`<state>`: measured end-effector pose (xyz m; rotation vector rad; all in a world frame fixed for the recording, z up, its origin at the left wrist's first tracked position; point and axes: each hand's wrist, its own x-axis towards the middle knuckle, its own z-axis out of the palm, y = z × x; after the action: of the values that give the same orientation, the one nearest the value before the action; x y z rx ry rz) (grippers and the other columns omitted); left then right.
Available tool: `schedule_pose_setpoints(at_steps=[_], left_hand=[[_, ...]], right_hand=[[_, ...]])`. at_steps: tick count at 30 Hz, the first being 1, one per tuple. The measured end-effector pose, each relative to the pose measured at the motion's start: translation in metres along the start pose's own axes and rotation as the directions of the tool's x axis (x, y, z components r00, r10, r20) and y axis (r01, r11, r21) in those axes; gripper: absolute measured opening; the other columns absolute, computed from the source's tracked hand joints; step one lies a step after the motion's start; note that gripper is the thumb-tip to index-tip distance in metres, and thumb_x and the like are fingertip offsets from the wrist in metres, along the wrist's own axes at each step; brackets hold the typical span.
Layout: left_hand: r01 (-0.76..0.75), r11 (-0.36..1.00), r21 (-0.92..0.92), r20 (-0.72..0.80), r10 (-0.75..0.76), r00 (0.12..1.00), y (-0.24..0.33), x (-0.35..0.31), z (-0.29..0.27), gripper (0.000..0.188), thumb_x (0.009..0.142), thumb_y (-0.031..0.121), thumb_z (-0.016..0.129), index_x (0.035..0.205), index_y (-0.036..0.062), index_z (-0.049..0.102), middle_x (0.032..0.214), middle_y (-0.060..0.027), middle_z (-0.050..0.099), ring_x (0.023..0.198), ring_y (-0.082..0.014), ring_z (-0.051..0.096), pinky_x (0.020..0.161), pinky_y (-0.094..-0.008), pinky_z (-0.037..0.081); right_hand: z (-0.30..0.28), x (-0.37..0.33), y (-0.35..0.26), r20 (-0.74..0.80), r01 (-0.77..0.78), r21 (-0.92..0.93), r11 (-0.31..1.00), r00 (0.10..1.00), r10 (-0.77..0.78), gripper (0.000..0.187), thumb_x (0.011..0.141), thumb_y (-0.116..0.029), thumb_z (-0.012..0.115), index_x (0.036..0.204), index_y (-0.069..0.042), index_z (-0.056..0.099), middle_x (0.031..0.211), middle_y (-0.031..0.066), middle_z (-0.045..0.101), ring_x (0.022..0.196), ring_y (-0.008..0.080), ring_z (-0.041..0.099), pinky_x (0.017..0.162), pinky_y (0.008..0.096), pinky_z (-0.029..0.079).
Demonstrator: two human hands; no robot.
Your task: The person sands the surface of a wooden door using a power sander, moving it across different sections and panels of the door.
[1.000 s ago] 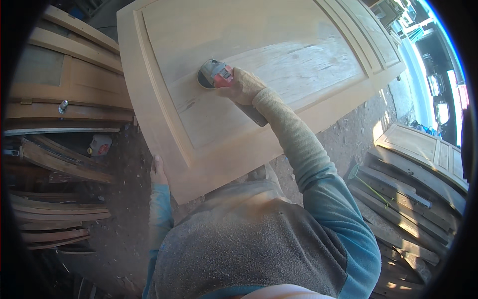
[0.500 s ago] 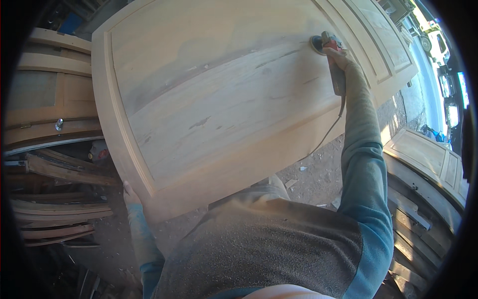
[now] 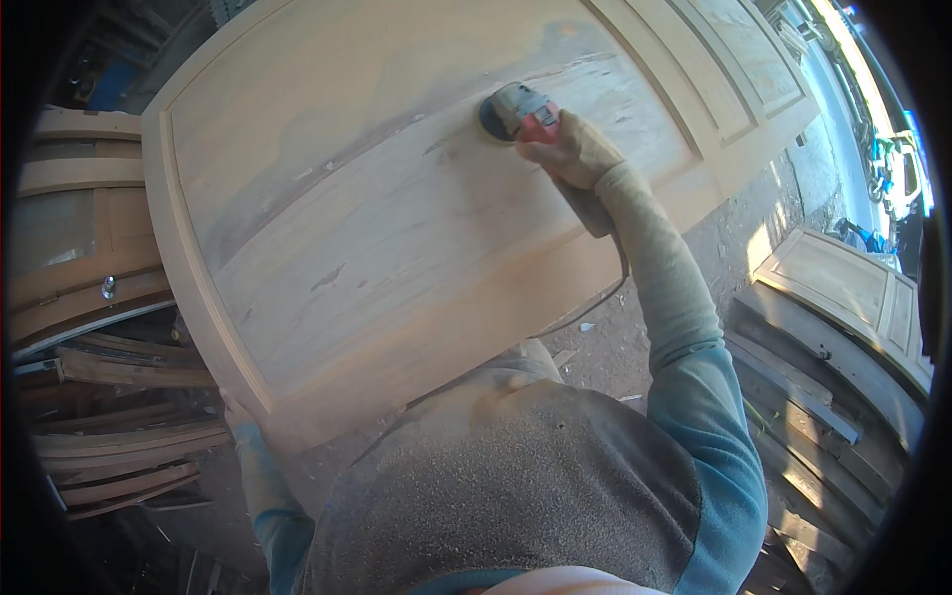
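Here the right hand point(image 3: 575, 149) is closed firmly around a small sander point(image 3: 516, 111), grey in the body with a red part under the palm, and its round pad lies flat against the big wooden door panel point(image 3: 397, 218). The tool sits just ahead of the knuckles, up and to the person's left of the wrist, so the arm reaches out long over the board to get there. The panel's long axis slants from the lower left, near the person's waist, up toward the far right, where narrower framed sections begin; its grain and its darker streaks follow that same slant. The sander rests in the upper middle of the broad flat field, with most of the bare surface lying leftward and nearer the body. A cord point(image 3: 605, 297) drops from behind the hand, past the panel's near edge and down toward the dusty floor. The left hand point(image 3: 234, 409) is well apart from the tool, low at the panel's near corner; it seems to steady that edge, though the board hides its fingers and I cannot tell how far they are curled. The right hand is plainly the nearer one to the work.
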<state>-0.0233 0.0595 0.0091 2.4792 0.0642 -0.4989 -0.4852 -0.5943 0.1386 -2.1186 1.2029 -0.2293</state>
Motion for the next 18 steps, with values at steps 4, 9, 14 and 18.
schedule_pose_setpoints(at_steps=[4, 9, 14, 18], left_hand=[[0.043, 0.99, 0.134, -0.111, -0.028, 0.993, -0.011, 0.004, 0.0, 0.089, 0.096, 0.068, 0.036, 0.131, -0.0131, 0.051, 0.127, -0.0255, 0.06, 0.118, -0.0349, 0.057, 0.099, -0.0359, 0.045], [-0.037, 0.997, 0.061, -0.124, 0.045, 0.991, -0.013, 0.012, 0.004, 0.087, 0.096, 0.066, 0.036, 0.131, -0.0125, 0.051, 0.128, -0.0264, 0.059, 0.117, -0.0356, 0.057, 0.099, -0.0364, 0.045], [-0.082, 0.997, 0.006, -0.11, 0.082, 0.991, 0.0, 0.002, 0.016, 0.086, 0.097, 0.065, 0.036, 0.129, -0.012, 0.053, 0.125, -0.0269, 0.061, 0.114, -0.0373, 0.059, 0.099, -0.0366, 0.044], [0.007, 0.998, 0.069, -0.178, 0.006, 0.984, -0.008, -0.003, 0.007, 0.086, 0.096, 0.065, 0.036, 0.129, -0.012, 0.054, 0.124, -0.027, 0.062, 0.114, -0.0378, 0.059, 0.099, -0.0367, 0.044]], right_hand=[[0.011, -0.028, -0.004, 0.018, -0.014, -0.042, 0.999, 1.0, 0.015, 0.045, 0.076, -0.037, 0.074, 0.104, -0.003, 0.067, 0.082, 0.0088, 0.069, 0.077, 0.0204, 0.067, 0.072, 0.0349, 0.052], [-0.076, -0.027, 0.108, -0.189, -0.198, 0.126, 0.972, 0.957, 0.22, 0.049, 0.072, -0.042, 0.077, 0.097, 0.0, 0.069, 0.076, 0.0081, 0.067, 0.07, 0.0175, 0.065, 0.065, 0.0346, 0.051], [-0.107, -0.04, 0.135, -0.176, -0.374, 0.085, 0.924, 0.907, 0.383, 0.055, 0.071, -0.046, 0.076, 0.101, 0.0, 0.069, 0.084, 0.0093, 0.069, 0.075, 0.0196, 0.066, 0.067, 0.0352, 0.051], [-0.033, -0.06, 0.038, -0.048, -0.219, 0.044, 0.975, 0.974, 0.221, 0.056, 0.074, -0.042, 0.074, 0.108, 0.001, 0.065, 0.083, 0.01, 0.068, 0.078, 0.0195, 0.065, 0.072, 0.034, 0.051]])
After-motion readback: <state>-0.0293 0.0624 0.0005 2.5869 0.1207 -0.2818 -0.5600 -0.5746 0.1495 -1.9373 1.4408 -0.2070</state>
